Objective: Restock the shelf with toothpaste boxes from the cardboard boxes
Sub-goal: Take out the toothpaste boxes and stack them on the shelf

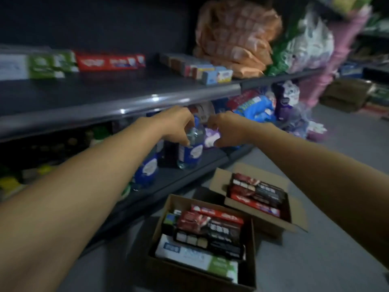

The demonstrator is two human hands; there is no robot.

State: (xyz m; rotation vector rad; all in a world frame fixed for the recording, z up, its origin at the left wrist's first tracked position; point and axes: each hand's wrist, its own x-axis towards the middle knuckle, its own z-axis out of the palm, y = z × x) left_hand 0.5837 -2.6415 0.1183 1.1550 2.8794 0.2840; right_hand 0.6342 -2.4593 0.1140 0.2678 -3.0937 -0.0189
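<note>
Lying flat, long axes along the grey metal shelf (117,92): red toothpaste boxes (110,62). Left hand (179,123) curled around blue-labelled clear bottle (192,146); right hand (226,129) curled, grip unclear.

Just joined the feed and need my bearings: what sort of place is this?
Most likely a small shop aisle: a metal shelf with toothpaste boxes, blue bottles on the shelf below, and two open cardboard boxes of stock on the floor.

Blue-labelled bottles (190,150) stand just below the grip on the lower shelf, a purple-and-white pack (211,138) beside them. Orange packets (237,39) are heaped well above and right of the grip; blue bags (257,108) lie just right of it.
</note>
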